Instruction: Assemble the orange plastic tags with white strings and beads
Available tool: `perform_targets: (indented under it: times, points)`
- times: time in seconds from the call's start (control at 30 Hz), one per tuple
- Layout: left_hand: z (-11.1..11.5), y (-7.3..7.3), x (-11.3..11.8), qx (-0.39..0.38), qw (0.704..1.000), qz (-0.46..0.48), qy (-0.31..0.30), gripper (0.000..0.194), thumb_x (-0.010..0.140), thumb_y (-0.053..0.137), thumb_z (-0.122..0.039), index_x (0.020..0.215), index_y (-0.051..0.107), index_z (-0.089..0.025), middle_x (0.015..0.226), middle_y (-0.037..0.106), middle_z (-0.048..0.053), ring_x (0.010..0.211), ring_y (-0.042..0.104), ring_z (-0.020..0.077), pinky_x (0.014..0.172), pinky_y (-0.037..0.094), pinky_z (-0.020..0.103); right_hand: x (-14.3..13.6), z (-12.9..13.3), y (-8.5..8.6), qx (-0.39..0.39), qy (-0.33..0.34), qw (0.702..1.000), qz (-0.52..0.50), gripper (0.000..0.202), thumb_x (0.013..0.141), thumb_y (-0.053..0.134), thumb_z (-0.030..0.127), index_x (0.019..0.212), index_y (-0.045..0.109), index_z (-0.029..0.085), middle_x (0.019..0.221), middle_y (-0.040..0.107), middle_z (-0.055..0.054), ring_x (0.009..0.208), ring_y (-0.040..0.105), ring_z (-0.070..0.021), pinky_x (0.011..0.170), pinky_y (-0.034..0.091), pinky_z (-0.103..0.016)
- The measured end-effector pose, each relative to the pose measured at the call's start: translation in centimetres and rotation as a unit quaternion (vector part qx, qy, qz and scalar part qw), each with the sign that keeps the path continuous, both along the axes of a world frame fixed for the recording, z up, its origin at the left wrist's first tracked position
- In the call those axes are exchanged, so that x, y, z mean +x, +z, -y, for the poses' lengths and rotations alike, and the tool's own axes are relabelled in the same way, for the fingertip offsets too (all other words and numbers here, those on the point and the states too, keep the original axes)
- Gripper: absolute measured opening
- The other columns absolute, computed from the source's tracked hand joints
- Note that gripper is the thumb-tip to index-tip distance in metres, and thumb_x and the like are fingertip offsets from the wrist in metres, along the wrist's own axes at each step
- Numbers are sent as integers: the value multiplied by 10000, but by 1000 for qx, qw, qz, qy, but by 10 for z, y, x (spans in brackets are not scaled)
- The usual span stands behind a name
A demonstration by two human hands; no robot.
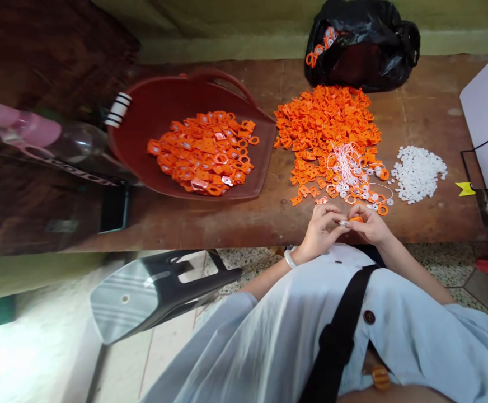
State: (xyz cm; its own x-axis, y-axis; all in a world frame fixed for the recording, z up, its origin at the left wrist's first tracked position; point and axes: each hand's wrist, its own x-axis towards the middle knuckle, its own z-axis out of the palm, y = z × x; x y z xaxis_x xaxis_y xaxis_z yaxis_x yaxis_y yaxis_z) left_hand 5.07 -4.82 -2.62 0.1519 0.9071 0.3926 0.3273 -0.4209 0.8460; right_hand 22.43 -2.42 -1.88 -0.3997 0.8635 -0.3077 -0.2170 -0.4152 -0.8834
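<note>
Left hand [323, 226]: bent in front of the near edge of the wooden table [210, 224], thumb and fingers pinched together on a small white piece [342, 223].
Right hand [367, 224]: fingertips clamped on one orange piece [356, 219], right beside the white piece; partly covered by fingers, so impossible to tell whether joined or only touching.
Piece in hand: held between both hands, nearer the body than the orange heap [328, 120] and the white strings [345, 159].
Done, by the look of it: orange pieces with pale centres [210, 151], mounded in the reddish-brown tub [139, 129]; probably a good share, too jumbled to count.
Under way: a single pairing of white and orange at the fingertips, seemingly not yet set down.
Left, by the look of it: the orange heap, mostly without visible white, plus the white pile [420, 173] to its right; both plentiful, so likely far from finished.
Strings: bundled on the near part of the heap, among white discs [365, 196] and orange rings; stage unclear.
Tub: left of the heap, handle along the far side, contents gathered toward the right, bare wall at the left.
Black bag: black plastic bag [380, 33] behind the heap, with orange-and-white pieces [319, 49] at the left of its mouth; deeper contents too dark to tell.
Bottle: clear bottle [82, 140] with a pink top, left of the tub; contents not clear.
</note>
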Motion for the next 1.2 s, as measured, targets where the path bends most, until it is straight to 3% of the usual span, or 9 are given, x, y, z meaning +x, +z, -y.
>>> perform_targets:
  times: [0.13, 0.3, 0.43, 0.53, 0.7, 0.87, 1.03, 1.2]
  points:
    - [-22, -20, -21, -92, 991, -44, 88, 407, 786, 718, -305, 1150, 610, -161, 1088, 649, 120, 1005, 613, 226, 885, 487, 395, 13, -7, -17, -1, -87, 992, 90, 363, 581, 876, 371, 829, 675, 198, 822, 725, 12, 731, 664, -112, 748, 536, -269]
    - [-73, -32, -66, -114, 952, -184, 215, 222, 834, 616, -228, 1025, 678, -135, 1082, 653, 146, 1061, 578, 264, 975, 433, 422, 24, -1, -27, -51, -90, 989, 108, 404, 536, 896, 359, 856, 726, 181, 760, 739, -9, 670, 670, -118, 716, 551, -274]
    - [-110, -36, -75, -157, 925, -271, 215, 167, 853, 570, -237, 878, 710, -149, 974, 653, 142, 1043, 547, 301, 947, 430, 443, 12, 9, -22, -71, -67, 988, 121, 371, 561, 881, 389, 823, 724, 178, 688, 722, -1, 586, 641, -108, 608, 524, -250]
    - [-122, -34, -69, -171, 913, -309, 202, 122, 817, 585, -209, 774, 688, -159, 957, 634, 146, 1050, 526, 328, 915, 433, 464, 6, 12, -17, -64, -59, 988, 128, 387, 577, 868, 400, 861, 731, 174, 691, 720, -2, 583, 640, -109, 587, 512, -244]
    - [-102, -15, -56, -101, 942, -259, 189, 103, 827, 543, -181, 759, 620, -175, 953, 655, 130, 1016, 543, 298, 930, 431, 458, 9, 6, -18, -43, -82, 988, 126, 425, 555, 864, 420, 877, 745, 171, 695, 719, -4, 607, 647, -111, 653, 543, -274]
    - [-70, 4, -29, -159, 979, -33, 127, 97, 818, 610, -272, 872, 602, -191, 829, 663, 33, 708, 594, 153, 696, 498, 305, -3, -13, -5, 31, -124, 986, 106, 404, 565, 850, 463, 855, 742, 204, 835, 745, -16, 732, 689, -151, 795, 582, -352]
    - [-47, 23, -8, -270, 942, 198, 34, 390, 723, 751, -401, 1026, 642, -181, 818, 667, 10, 553, 567, 85, 515, 483, 230, -22, -23, 23, 148, -137, 975, 97, 385, 682, 786, 489, 959, 731, 227, 1023, 743, -40, 943, 692, -186, 919, 556, -374]
    - [-27, 41, -7, -294, 916, 271, -36, 496, 671, 817, -391, 1100, 665, -195, 816, 687, 18, 706, 655, 133, 704, 593, 315, -22, -21, 26, 131, -154, 976, 84, 395, 669, 795, 500, 948, 732, 229, 996, 746, -36, 907, 700, -184, 878, 571, -368]
